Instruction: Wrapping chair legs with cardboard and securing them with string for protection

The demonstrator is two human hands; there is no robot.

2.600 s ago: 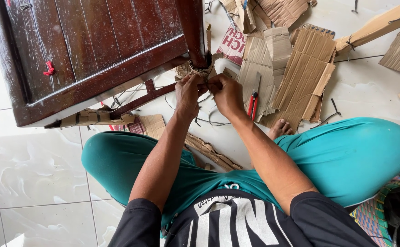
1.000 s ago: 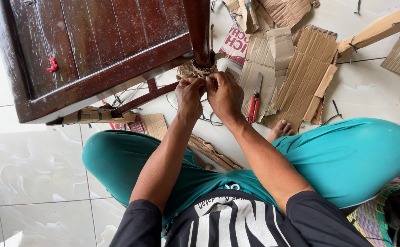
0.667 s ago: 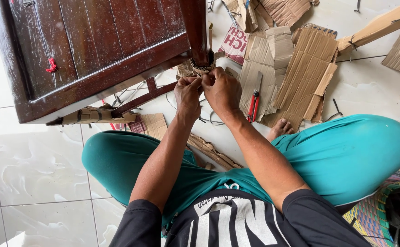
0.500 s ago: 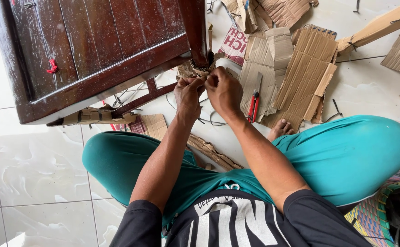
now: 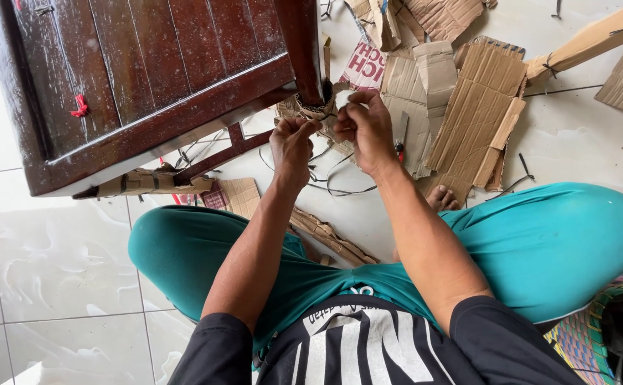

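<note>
Right now the left hand [image 5: 291, 139] pinches the brown cardboard wrap [image 5: 304, 110] around the dark chair leg [image 5: 303, 43], low by the floor. The right hand [image 5: 366, 127] is closed on a white scrap beside it. Pulling gently, close to the leg, would likely help the cardboard come off without tearing.

Black short-sleeved shirt [image 5: 368, 349] with white block lettering; teal trousers [image 5: 539, 242]; bare forearms; bare foot [image 5: 440, 198].

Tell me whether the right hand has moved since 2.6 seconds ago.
Yes, slightly. The right hand has shifted up, closer to the dark table leg, and stays at the cardboard wrap.
</note>
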